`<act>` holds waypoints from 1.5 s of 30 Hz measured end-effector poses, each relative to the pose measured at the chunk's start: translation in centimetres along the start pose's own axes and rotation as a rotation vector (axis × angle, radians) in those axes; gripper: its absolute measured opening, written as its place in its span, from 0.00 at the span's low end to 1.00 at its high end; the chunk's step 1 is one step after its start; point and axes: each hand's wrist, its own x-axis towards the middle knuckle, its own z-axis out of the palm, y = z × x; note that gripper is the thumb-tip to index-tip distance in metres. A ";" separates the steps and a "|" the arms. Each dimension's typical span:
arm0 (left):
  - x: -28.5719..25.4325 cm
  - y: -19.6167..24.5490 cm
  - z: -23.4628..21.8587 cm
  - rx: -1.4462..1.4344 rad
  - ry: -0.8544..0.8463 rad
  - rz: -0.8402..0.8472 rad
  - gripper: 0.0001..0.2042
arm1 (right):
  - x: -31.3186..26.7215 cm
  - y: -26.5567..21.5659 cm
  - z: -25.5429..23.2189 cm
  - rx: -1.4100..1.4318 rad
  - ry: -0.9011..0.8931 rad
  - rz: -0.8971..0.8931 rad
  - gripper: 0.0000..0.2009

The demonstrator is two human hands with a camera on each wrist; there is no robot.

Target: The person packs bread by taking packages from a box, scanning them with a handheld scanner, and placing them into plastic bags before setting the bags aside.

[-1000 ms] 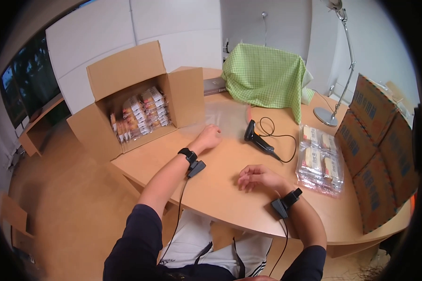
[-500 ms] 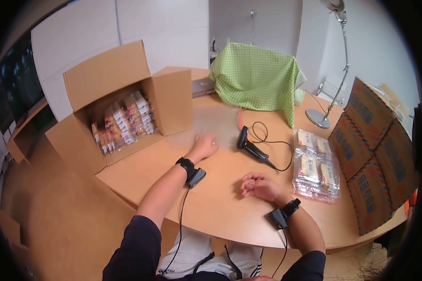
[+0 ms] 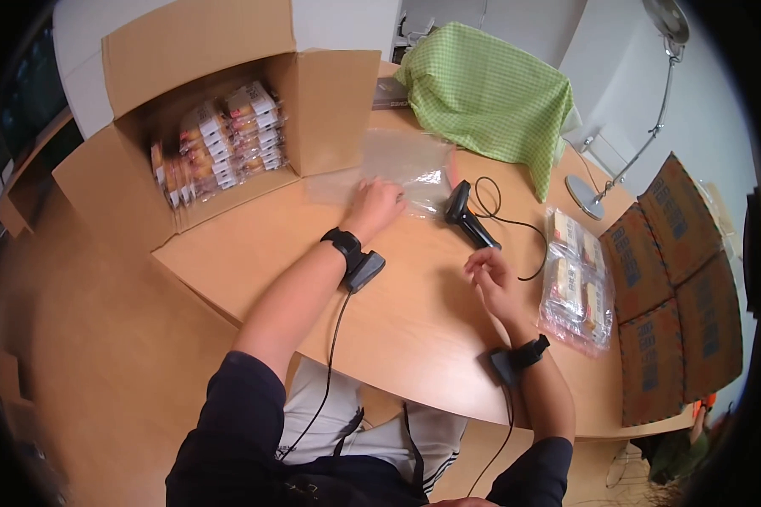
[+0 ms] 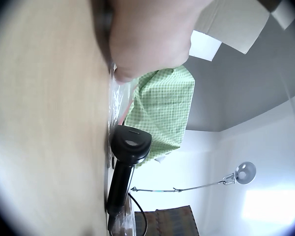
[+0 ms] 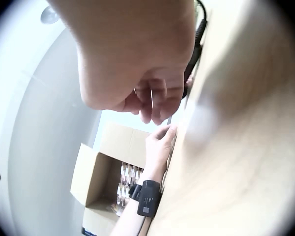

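A clear plastic bag (image 3: 410, 160) lies flat on the table, and the left hand (image 3: 376, 209) rests on its near part with fingers bent downward. The left wrist view shows this hand (image 4: 150, 42) low at the bag's edge; its fingertips are partly hidden. Beside the handle end of a black handheld scanner (image 3: 463, 211), the right hand (image 3: 492, 283) hovers with loosely bent fingers and holds nothing. The right wrist view has the right hand (image 5: 137, 64) above the table, fingers hanging loosely.
An open cardboard box (image 3: 334, 110) with packaged food (image 3: 220, 144) lies on its side at the left. Bagged packages (image 3: 571, 283) and standing printed cardboard (image 3: 681, 291) are at the right. Behind are a green checked cloth (image 3: 490, 97) and a lamp (image 3: 585, 196).
The left hand has slid forward onto the bag. The right hand has moved forward, close to the scanner, from nearer the table's front edge. The head view has shifted.
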 end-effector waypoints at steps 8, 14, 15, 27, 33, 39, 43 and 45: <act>0.0 -1.0 0.8 0.010 0.033 0.052 0.08 | 4.8 0.6 -0.5 -0.650 0.262 -0.271 0.14; -0.1 -0.8 0.7 0.066 -0.002 0.088 0.09 | 4.7 3.0 -0.5 -0.711 0.170 -0.203 0.13; 0.0 -0.9 0.8 0.084 0.004 0.078 0.08 | 4.6 3.0 -0.7 -0.756 0.156 -0.169 0.12; 0.3 0.8 -0.9 -0.014 0.226 -0.187 0.06 | 4.4 1.6 -0.6 -0.736 0.151 -0.023 0.15; 0.9 -0.2 -0.2 -0.175 0.329 -0.266 0.08 | 4.5 -2.9 -1.0 -0.523 0.199 -0.218 0.16; 0.9 -0.6 0.2 -0.215 0.344 -0.245 0.08 | -2.8 -20.2 2.9 0.096 -0.336 -0.320 0.29; 1.1 -0.8 0.8 -0.243 0.360 -0.235 0.07 | -9.0 -21.5 4.4 0.781 -0.730 -0.576 0.34; 1.1 -0.7 0.7 -0.242 0.357 -0.229 0.07 | -9.8 -29.0 9.9 1.057 0.140 -0.456 0.27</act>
